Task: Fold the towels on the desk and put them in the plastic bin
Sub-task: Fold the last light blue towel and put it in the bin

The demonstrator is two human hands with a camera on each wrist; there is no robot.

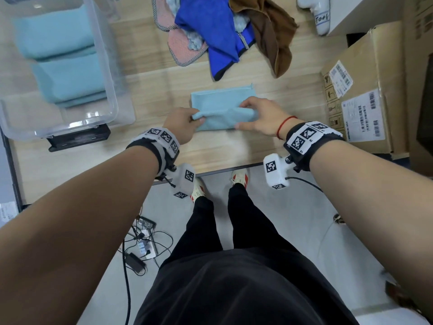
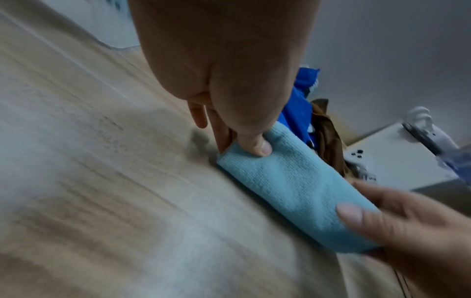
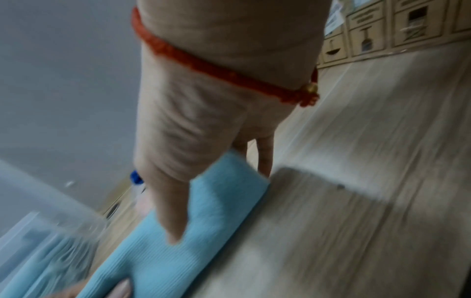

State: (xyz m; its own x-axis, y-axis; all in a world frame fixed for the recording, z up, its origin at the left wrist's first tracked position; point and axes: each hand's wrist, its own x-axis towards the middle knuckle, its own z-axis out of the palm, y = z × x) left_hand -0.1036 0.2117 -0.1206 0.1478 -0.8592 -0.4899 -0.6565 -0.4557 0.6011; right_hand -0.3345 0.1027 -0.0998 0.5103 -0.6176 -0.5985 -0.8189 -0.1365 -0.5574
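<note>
While the light blue towel (image 1: 221, 106) lies partly folded on the wooden desk (image 1: 210, 148), both hands grip its near folded edge — the left hand (image 1: 181, 124) pinches the left corner between thumb and fingers, and the right hand (image 1: 260, 118) holds the right end with its thumb on the near side and fingers curled over the top. In the left wrist view the thumb (image 2: 252, 139) presses down on the rolled fold of cloth. The clear plastic bin (image 1: 110, 73) stands at the desk's left, well apart from the towel, with folded light blue towels (image 1: 65, 66) stacked inside. Beyond the towel lies a loose heap — a royal blue towel (image 1: 210, 31), a brown towel (image 1: 271, 36) and a pink cloth with checked trim (image 1: 180, 43). A cardboard box (image 1: 365, 90) sits at the right.
</note>
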